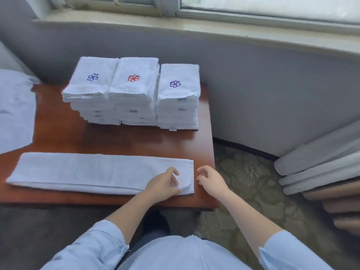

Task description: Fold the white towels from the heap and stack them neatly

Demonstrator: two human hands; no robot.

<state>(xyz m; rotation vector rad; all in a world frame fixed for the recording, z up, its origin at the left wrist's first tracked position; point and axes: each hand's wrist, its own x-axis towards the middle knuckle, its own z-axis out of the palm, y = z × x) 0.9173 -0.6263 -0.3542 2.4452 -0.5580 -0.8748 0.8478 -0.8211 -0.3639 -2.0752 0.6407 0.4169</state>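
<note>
A white towel (87,172), folded into a long strip, lies along the near edge of the brown table (120,141). My left hand (165,185) rests on the strip's right end, its fingers curled round the near right corner, which is lifted a little. My right hand (209,177) hovers just right of the towel's end with loosely curled fingers and holds nothing. Three stacks of folded white towels stand at the back of the table: a left stack (91,92) with a blue emblem, a middle stack (134,90) with a red one, a right stack (178,96) with a purple one.
A heap of white cloth (13,110) lies at the table's left edge. The grey wall and window sill (214,26) run behind the table. Folded grey and brown curtains (321,172) hang at the right over patterned carpet (253,188).
</note>
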